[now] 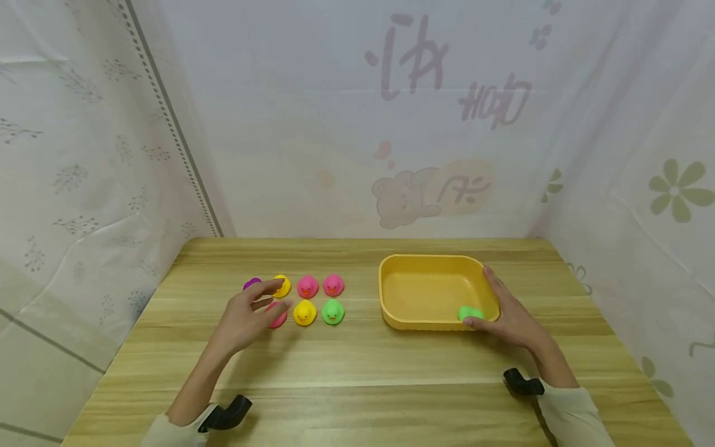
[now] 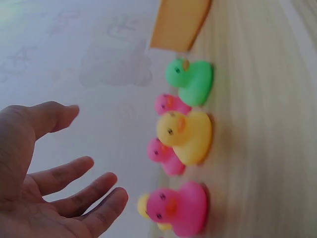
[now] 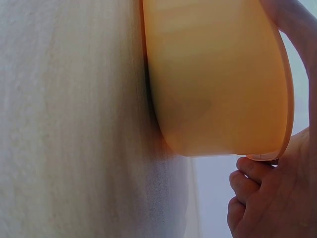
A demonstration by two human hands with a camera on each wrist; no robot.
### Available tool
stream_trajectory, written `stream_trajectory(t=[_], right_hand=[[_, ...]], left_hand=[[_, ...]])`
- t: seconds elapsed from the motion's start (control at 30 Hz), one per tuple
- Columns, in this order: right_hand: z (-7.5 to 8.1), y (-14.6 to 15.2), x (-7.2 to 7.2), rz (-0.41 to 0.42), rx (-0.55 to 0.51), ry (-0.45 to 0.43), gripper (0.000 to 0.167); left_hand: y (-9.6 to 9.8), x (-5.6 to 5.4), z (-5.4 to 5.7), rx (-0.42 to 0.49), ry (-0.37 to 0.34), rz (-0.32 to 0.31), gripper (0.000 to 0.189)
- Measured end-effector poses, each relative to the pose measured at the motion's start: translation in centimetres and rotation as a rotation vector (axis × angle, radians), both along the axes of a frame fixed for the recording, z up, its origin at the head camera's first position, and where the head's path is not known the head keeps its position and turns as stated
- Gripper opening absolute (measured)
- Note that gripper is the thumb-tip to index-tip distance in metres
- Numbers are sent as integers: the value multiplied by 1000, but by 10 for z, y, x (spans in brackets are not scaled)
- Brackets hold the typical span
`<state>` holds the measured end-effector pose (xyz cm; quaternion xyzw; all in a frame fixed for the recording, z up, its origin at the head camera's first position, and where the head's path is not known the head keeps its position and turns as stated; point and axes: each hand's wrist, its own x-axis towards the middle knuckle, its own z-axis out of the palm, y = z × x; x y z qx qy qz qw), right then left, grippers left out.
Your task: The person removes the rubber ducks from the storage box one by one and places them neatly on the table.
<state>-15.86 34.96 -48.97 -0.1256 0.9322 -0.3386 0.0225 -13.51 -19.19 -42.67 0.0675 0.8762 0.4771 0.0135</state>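
Note:
My left hand (image 1: pixel 246 316) hovers over the left end of two rows of small rubber ducks, fingers apart and nothing in them. Beneath it, partly covered, are a purple duck (image 1: pixel 252 283), a yellow duck (image 1: pixel 282 286) and a pink duck (image 1: pixel 277 318). Just to their right sit a front yellow duck (image 1: pixel 305 313) and a green duck (image 1: pixel 332 311). My right hand (image 1: pixel 511 316) grips the right end of a yellow plastic basin (image 1: pixel 391 315), thumb at the front rim and fingers round the side. Bright green (image 1: pixel 468 312) shows inside the basin, by that thumb.
Two more pink ducks, one left (image 1: pixel 307 287) and one right (image 1: pixel 333 285), stand in the back row. Everything rests on a wood-grain table (image 1: pixel 357 379). Printed cloth (image 1: pixel 290 124) hangs behind and along both sides. Black wrist mounts (image 1: pixel 226 415) sit on both sleeves.

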Motion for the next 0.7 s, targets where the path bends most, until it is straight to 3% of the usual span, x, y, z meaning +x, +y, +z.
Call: stream_trajectory(t=[0.17, 0.33, 0.7], right_hand=[[0, 0, 0, 2, -7, -6, 124], [0, 1, -1, 1, -7, -10, 124], [2, -1, 0, 1, -15, -14, 124]], left_hand=[[13, -6, 7, 58, 25, -26, 60], [29, -13, 10, 125, 3, -54, 65], [74, -22, 4, 183, -52, -159, 68]])
